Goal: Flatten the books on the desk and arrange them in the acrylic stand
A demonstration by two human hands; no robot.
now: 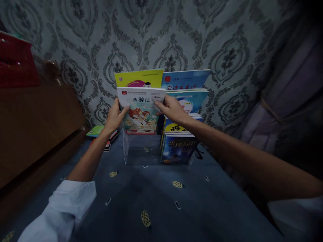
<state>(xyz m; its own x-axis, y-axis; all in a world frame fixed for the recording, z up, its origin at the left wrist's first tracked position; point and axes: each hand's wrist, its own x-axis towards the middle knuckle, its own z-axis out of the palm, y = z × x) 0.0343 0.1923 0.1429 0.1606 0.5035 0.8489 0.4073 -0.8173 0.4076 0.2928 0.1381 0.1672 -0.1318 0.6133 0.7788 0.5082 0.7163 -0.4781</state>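
Note:
My left hand [116,114] grips the left edge of a white-topped picture book [141,116], thumb on the front cover. At the book's upper right edge, my right hand [173,108] pinches it with the thumb in front. The book stands upright in the left column of a clear tiered book rack [142,153]; whether its lower edge rests on a tier I cannot tell. Behind it rises a yellow book [138,78]. In the right column stand a blue book [186,79], a teal book [196,101], a yellow-and-blue book [176,125] and a dark blue book [179,148].
A dark blue patterned cloth [161,195] covers the surface. Several books lie left of the rack, a green one [95,130] on top. At the left is a wooden cabinet [37,124] with a red basket [17,62] on it. A tied curtain [272,107] hangs right.

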